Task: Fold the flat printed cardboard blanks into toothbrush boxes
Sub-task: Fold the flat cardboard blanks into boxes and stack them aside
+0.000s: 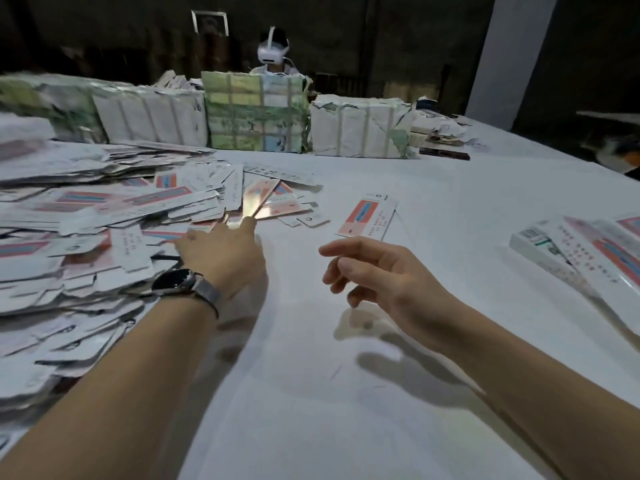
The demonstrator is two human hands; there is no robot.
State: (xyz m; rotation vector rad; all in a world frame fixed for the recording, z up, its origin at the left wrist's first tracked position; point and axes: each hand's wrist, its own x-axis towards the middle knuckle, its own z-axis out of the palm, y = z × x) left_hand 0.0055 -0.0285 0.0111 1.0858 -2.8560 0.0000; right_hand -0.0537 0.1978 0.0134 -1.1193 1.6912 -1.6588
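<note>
Your left hand (221, 251) reaches flat onto blanks (104, 216), gripping nothing; right hand (377, 271) loose, empty. Pickup step: next, pinch one blank free.

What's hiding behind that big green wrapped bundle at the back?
Behind the green paper-wrapped bundle sits a person wearing a white headset. Only head and shoulders show; the bundle covers everything lower.

A white-covered counter (346, 393) carries everything here. From nine to eleven o'clock a sprawling heap of flat printed blanks (86, 237) lies on it, with one folded box (367, 216) lying apart near the centre toward one o'clock and more folded boxes (581, 254) at three o'clock. Along the far edge at twelve o'clock stand strapped paper bundles (256, 112), touching side by side.
</note>
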